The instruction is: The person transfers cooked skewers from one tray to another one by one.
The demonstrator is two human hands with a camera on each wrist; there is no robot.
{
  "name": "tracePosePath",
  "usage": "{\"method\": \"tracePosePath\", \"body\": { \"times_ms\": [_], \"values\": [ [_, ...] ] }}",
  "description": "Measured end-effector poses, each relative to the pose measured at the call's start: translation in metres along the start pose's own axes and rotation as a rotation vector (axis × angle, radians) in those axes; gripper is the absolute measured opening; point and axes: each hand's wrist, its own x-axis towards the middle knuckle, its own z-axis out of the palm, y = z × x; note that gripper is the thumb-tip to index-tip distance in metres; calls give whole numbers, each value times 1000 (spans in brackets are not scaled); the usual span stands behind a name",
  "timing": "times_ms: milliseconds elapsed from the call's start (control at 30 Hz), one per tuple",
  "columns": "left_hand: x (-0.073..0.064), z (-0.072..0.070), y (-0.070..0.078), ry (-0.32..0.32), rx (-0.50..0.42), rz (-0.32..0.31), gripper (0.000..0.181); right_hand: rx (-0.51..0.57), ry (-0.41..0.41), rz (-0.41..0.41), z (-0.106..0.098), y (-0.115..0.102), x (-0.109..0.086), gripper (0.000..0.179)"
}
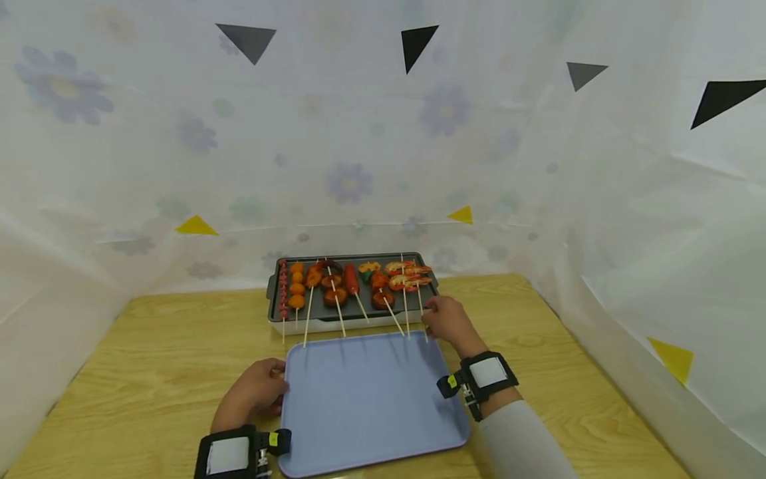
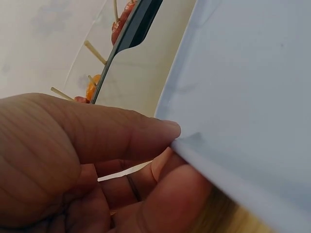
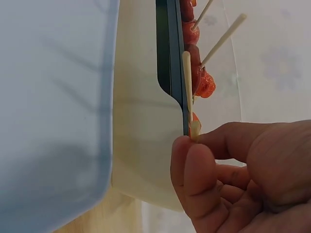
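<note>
My left hand (image 1: 257, 389) grips the left rim of a pale blue tray (image 1: 371, 406), thumb above and fingers below, as the left wrist view shows closely. Behind the tray stands an electric grill (image 1: 311, 324) with a dark plate, loaded with several food skewers. At its right end lie shrimp skewers (image 1: 409, 282), their sticks pointing toward me. My right hand (image 1: 451, 324) is at the grill's front right corner. In the right wrist view its thumb and fingertips pinch the end of a wooden stick (image 3: 195, 129), seemingly the rightmost shrimp skewer's.
Other skewers on the grill include a red sausage (image 1: 351, 279), orange balls (image 1: 296, 289) and thin red pieces (image 1: 283, 289). Several sticks overhang the grill's front edge toward the tray. A wooden table (image 1: 179, 332) carries everything, with white floral sheeting (image 1: 347, 133) behind and at the sides.
</note>
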Motion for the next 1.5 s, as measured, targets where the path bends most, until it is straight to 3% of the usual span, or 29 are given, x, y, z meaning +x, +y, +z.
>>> {"method": "tracePosePath", "body": {
  "times_ms": [167, 300, 467, 667, 833, 1000, 1300, 1500],
  "values": [
    [2, 2, 0, -8, 5, -31, 46, 8, -41, 26, -1, 1, 2, 44],
    [2, 3, 1, -12, 12, -48, 46, -64, -54, 18, -4, -1, 3, 42],
    [1, 2, 1, -5, 12, -25, 47, -131, -83, -8, -7, -6, 8, 9],
    [0, 0, 1, 4, 24, -13, 46, -167, -112, -2, -11, -12, 9, 27],
    [2, 0, 1, 8, 26, -34, 46, -175, -123, 28, -15, -12, 8, 8],
    [2, 1, 0, 12, 21, -33, 46, -185, -128, 40, -18, -6, 7, 12],
    [1, -1, 1, 5, 33, -12, 46, -225, -139, -9, -18, 1, 1, 30],
    [1, 1, 2, 4, 30, -28, 46, -216, -109, -72, -19, 8, -13, 27]
  ]
}}
